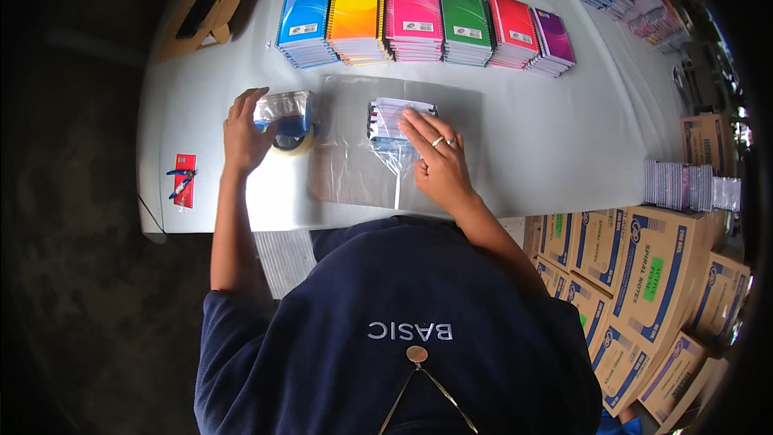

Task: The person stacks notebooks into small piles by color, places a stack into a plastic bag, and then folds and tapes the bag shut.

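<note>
A small stack of spiral notebooks (386, 109) wrapped in clear plastic lies near the middle of the table. Under it spreads a clear plastic sheet (342, 165). My right hand (439, 153) rests on the bundle's right side, fingers stretched out over the wrap, two rings showing. To the left is a blue tape dispenser (291, 126) with a roll of clear tape. My left hand (247, 133) grips the dispenser's left side, with the thumb near its middle and the fingers by its upper corner; part of this contact is hidden.
Stacks of coloured spiral notebooks (415, 20) line the back of the table. Blue-handled pliers (182, 173) lie on a red card at left. A dark phone (200, 12) rests on cardboard at back left. Cartons (644, 282) and more notebooks (680, 185) stand at right.
</note>
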Tool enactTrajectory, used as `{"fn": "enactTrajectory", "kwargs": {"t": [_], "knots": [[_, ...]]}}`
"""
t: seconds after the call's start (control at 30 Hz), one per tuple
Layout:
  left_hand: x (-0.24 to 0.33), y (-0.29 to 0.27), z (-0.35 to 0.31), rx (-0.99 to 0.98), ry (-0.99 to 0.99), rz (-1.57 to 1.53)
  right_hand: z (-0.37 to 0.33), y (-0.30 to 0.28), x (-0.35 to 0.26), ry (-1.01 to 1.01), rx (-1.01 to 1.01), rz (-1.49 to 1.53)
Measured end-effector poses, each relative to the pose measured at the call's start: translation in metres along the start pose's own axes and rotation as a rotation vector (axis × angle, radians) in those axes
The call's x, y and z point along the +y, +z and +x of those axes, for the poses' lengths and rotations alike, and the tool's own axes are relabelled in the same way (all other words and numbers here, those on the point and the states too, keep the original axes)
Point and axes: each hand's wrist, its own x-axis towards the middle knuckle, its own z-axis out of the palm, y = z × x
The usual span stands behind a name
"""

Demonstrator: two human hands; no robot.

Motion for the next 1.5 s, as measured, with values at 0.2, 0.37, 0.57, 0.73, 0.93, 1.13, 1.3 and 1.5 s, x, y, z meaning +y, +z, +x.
{"fn": "enactTrajectory", "kwargs": {"t": [0.2,0.37,0.57,0.73,0.93,1.13,1.3,1.5], "knots": [[-0.061,-0.002,0.017,-0.222,0.117,0.154,0.005,-0.001,-0.008,0.009,0.048,0.096],[-0.07,-0.01,0.02,-0.312,0.033,0.011,0.01,0.007,-0.001,0.076,0.086,0.109],[-0.149,0.003,0.003,-0.482,-0.376,-0.579,0.04,-0.013,-0.01,0.216,-0.024,0.223],[-0.16,0.006,-0.035,-0.341,-0.578,-0.582,0.066,-0.021,-0.001,0.251,-0.259,0.212],[-0.081,-0.01,-0.044,0.793,-0.252,-0.249,0.06,0.013,-0.01,0.108,-0.362,-0.096],[0.079,-0.005,-0.084,-0.726,-0.203,-0.964,0.073,-0.016,-0.011,0.277,-0.011,0.946],[0.077,0.055,-0.061,-0.377,-0.174,-1.333,0.04,-0.037,0.019,0.325,-0.085,1.286],[0.143,0.096,-0.035,-0.204,0.129,-1.119,-0.01,0.017,0.053,0.452,-0.006,1.23]]}}
